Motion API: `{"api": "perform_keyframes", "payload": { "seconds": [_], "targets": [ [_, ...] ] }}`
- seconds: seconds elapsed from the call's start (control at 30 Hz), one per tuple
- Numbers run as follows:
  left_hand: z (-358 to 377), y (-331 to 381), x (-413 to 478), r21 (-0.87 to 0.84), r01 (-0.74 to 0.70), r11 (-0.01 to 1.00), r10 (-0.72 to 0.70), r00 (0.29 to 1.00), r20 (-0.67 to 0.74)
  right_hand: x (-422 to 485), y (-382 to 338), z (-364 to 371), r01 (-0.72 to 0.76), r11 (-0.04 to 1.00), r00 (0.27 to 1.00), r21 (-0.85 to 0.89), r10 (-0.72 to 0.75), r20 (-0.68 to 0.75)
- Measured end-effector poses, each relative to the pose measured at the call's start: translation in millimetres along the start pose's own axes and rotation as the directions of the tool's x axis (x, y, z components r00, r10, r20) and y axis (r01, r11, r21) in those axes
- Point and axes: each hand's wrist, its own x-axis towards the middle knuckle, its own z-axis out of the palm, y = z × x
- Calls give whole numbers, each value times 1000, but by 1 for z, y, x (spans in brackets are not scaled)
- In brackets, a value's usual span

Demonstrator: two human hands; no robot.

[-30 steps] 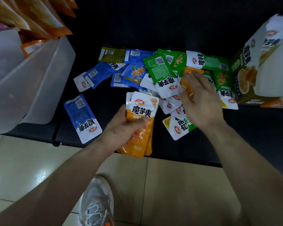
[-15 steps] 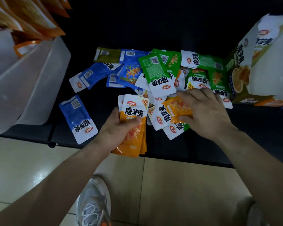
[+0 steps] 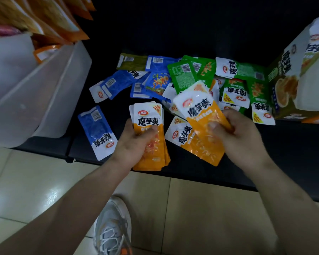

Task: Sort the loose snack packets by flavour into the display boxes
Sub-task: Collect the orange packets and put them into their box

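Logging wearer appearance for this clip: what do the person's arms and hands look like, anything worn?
Both forearms are bare to the frame edge, no sleeves showing. The left hand and right hand wear no gloves; no rings, watch or bands are visible. Fingernails look short.

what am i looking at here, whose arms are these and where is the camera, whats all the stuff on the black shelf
There is no machine here. The view comes from a wide-angle camera worn on a person's head, looking down at their own two bare arms, with a shoe on the tiled floor below.

The left hand grips a small stack of orange packets. The right hand holds one more orange packet, tilted.

On the black shelf lies a loose pile of snack packets: blue packets to the left, one blue packet lying apart, green packets to the right. A printed display box stands at the far right and a white plastic bin at the left.
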Motion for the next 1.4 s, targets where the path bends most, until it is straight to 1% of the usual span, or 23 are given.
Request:
{"api": "perform_keyframes", "payload": {
  "seconds": [0.03,0.07,0.1,0.17,0.23,0.3,0.37,0.43,0.47,0.5,0.57,0.63,0.7,0.8,0.87,0.93,0.97,1.0,1.07,1.13,1.17,1.23,1.4],
  "targets": [
    [1,-1,0,-11,2,1000,-2,1000,0,-6,-5,11,-45,991,999,129,43,16],
    [2,-1,-2,-30,-1,1000,1,1000,1,-10,-9,23,-83,975,996,207,76,42],
    [2,-2,-2,-54,-11,999,11,1000,4,-13,-12,36,-108,965,993,239,94,67],
    [1,0,-4,-103,-36,994,39,999,20,-17,-16,60,-134,961,987,242,108,120],
    [-1,1,-7,-123,-62,991,71,995,69,-18,-20,78,-123,969,985,212,94,144],
    [-3,2,-9,-77,-121,990,130,984,123,-16,-22,87,-95,990,988,109,80,135],
    [-5,1,-8,-32,-150,988,153,979,133,-15,-19,85,-62,998,990,2,61,129],
    [-8,0,-6,-41,-120,992,123,988,95,-11,-10,70,-8,992,999,-124,12,38],
    [-11,0,-4,-44,-97,994,100,992,74,-8,-2,61,33,968,999,-247,-42,-31],
    [-13,-1,-3,-39,-83,996,85,994,65,-7,6,52,56,917,993,-396,-92,-72],
    [-17,-3,0,-33,-77,997,78,995,53,-5,19,41,62,785,991,-616,-122,-56],
    [-20,-6,1,-27,-76,997,77,996,44,-7,26,39,73,695,995,-715,-104,1],
    [-22,-8,1,-9,-79,997,80,996,48,-7,28,39,72,692,997,-719,-78,24],
    [-21,-10,0,8,-75,997,74,995,61,-9,22,36,4,782,1000,-623,16,26],
    [-21,-10,-2,13,-75,997,74,995,63,-12,21,33,-51,864,996,-501,79,35],
    [-20,-9,-4,17,-76,997,75,994,74,-17,19,28,-107,950,988,-294,134,74],
    [-19,-8,-6,19,-80,997,78,993,85,-20,16,25,-135,980,983,-144,151,104],
    [-18,-6,-8,20,-86,996,83,992,100,-24,10,22,-159,987,979,23,155,131],
    [-15,2,-16,16,-112,994,109,986,129,-30,-5,22,-191,931,976,312,147,160],
    [-9,14,-25,6,-148,989,145,975,167,-33,-22,25,-222,844,970,488,138,201],
    [-5,22,-32,6,-175,985,171,967,189,-34,-33,24,-220,832,969,510,123,216],
    [0,45,-49,2,-220,975,213,948,235,-41,-56,14,-186,857,972,481,89,217],
    [-2,119,-107,18,-337,941,314,895,318,-74,-122,-40,-146,892,976,428,59,209]
  ]
}}
